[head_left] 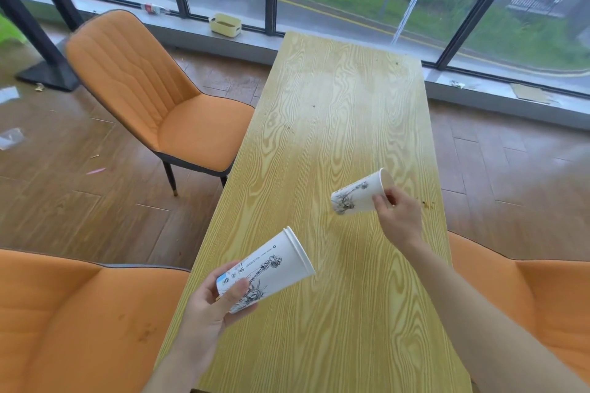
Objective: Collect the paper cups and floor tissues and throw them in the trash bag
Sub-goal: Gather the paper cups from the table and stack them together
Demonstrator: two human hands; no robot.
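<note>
My left hand [212, 306] holds a stack of white paper cups [271, 268] with black drawings by its base, tilted with the rims pointing up and right over the wooden table [335, 105]. My right hand [399, 217] grips another white paper cup [357, 193] at its rim, tipped on its side just above the table, base pointing left. On the floor at far left lie white tissues or paper scraps [9, 139] and another piece [8, 94]. No trash bag is in view.
Orange chairs stand at the left of the table [153, 96], at lower left [79, 322] and at lower right [542, 290]. A yellow box [225, 24] and a bottle [155, 8] sit on the window ledge. Brown crumbs [427, 203] lie near the table's right edge.
</note>
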